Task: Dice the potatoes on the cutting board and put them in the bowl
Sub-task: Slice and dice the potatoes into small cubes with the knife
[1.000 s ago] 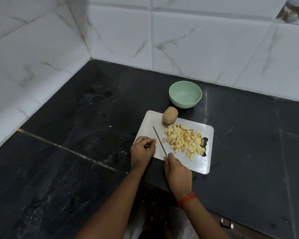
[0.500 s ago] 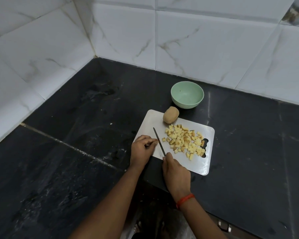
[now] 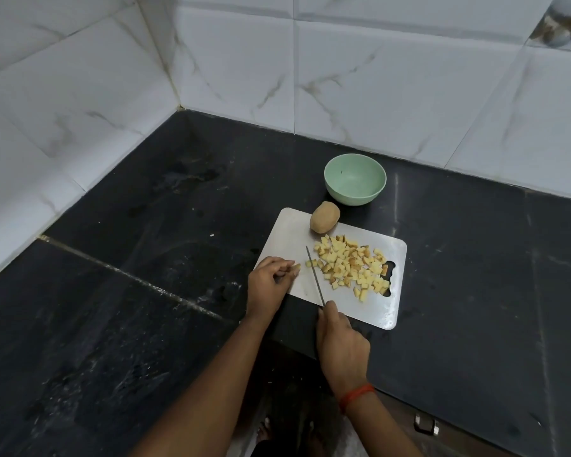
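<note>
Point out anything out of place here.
The whole potato straddles the board's far edge, partly off it toward the bowl. Some dice lie at the handle hole's rim. Otherwise nothing stands out.

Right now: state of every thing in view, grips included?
board: flat on counter.
bowl: upright, empty, on counter.
potato: whole, unpeeled, at board's far edge.
dice: heaped on board, none in bowl.
knife: edge-down over board, left of dice, in right grip.
left grip: pinches a small piece on board.
right grip: holds knife handle.
</note>
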